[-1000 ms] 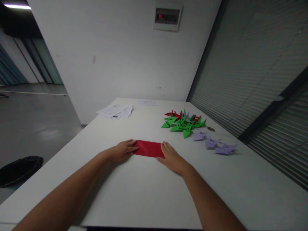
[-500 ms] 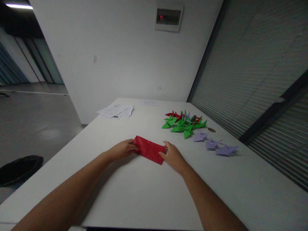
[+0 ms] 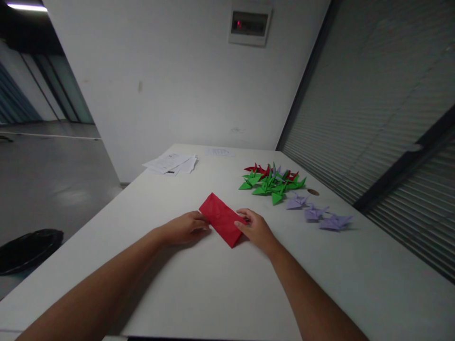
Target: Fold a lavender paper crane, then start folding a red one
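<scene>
A red rectangle of folded paper (image 3: 222, 219) slants above the white table in front of me, its upper left corner pointing away. My right hand (image 3: 255, 229) pinches its right edge, with the thumb on the near face and the fingers behind. My left hand (image 3: 188, 228) is low at the paper's lower left edge, its fingers loosely bent and the thumb apart. It seems not to grip the sheet; whether the fingertips touch it is hard to tell.
Beyond my right hand lies a pile of green paper cranes (image 3: 266, 184) with red ones (image 3: 261, 169) behind. Several lilac cranes (image 3: 314, 212) sit nearer, beside a brown disc (image 3: 313, 192). Printed sheets (image 3: 168, 163) lie at the far left. A black-lined bin (image 3: 30, 251) stands left of the table (image 3: 199, 293).
The red paper has turned clockwise, its left end rising away from me and its lower corner coming nearer. My left hand has let go of its left end; my right hand still holds it.
</scene>
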The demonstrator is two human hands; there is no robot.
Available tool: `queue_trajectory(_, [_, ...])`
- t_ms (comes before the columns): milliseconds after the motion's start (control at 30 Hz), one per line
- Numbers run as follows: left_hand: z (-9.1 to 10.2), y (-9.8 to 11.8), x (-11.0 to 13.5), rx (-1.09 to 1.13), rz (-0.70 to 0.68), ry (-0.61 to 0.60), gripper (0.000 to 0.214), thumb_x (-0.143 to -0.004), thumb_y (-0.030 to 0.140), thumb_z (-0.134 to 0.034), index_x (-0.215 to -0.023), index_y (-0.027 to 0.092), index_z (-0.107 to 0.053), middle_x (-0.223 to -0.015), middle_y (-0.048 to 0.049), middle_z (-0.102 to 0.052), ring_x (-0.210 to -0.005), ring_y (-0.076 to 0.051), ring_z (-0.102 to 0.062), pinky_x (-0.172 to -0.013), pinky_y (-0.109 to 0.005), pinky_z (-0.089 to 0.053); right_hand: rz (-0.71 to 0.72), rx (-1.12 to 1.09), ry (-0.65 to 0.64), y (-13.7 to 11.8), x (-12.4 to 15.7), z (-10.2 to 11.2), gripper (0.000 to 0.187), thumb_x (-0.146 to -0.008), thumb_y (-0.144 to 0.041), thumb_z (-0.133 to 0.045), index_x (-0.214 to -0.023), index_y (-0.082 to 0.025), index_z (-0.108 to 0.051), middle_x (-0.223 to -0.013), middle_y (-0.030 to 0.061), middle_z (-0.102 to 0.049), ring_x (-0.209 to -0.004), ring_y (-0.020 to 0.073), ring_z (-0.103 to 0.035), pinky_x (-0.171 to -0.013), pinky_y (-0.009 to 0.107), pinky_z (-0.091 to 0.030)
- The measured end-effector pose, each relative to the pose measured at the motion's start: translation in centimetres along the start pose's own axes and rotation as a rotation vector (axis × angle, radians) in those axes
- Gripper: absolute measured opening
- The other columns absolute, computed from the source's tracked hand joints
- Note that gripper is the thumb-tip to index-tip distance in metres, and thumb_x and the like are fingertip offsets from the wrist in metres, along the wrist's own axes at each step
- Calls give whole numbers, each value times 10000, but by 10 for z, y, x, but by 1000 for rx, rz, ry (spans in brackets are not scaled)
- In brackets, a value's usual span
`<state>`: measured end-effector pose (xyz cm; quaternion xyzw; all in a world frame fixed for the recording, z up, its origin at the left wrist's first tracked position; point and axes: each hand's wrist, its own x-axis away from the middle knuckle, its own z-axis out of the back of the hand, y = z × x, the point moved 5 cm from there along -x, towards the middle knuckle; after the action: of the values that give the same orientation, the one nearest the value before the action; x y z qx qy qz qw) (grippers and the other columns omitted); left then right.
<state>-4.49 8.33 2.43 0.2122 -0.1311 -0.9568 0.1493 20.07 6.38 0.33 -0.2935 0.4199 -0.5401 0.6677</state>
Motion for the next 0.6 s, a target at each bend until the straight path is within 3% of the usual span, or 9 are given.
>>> queue_trajectory(200, [-12, 2, -3, -7, 11, -89, 315, -969, 204, -531, -1247, 224, -678, -1322, -126, -665, -1230, -241, -607, -1070, -411, -460, 148, -206, -231, -25, 9, -9, 461, -908, -511, -624, -1240, -193, -645, -1237, 119, -701, -1143, 269, -660, -1019, 428, -499])
queue_trajectory(433, [-15, 8, -7, 14, 2, -90, 317, -995, 246, -500, -1274, 236, -651, -1302, -106, -683, -1252, -230, -599, -1099, -397, -443, 298, -21, -426, -33, 19, -23, 672, -913, -658, -555, -1400, -196, -586, -1460, 152, -564, -1386, 308, -481, -1168, 498, -353])
queue_trajectory(533, [-8, 2, -6, -14, 13, -70, 280, -977, 240, -516, -1201, 194, -679, -1228, -131, -706, -1143, -228, -652, -1013, -354, -495, 361, 77, -506, -33, 22, -29, 683, -914, -634, -577, -1456, -221, -533, -1540, 144, -479, -1451, 312, -392, -1199, 533, -290])
queue_trajectory(600, [1, -9, -2, -57, 103, -26, 262, -951, 200, -521, -1149, 195, -694, -1173, -113, -726, -1067, -217, -677, -931, -327, -525, 398, 134, -536, -35, 23, -31, 665, -915, -604, -601, -1472, -252, -512, -1587, 123, -416, -1490, 311, -322, -1213, 550, -250])
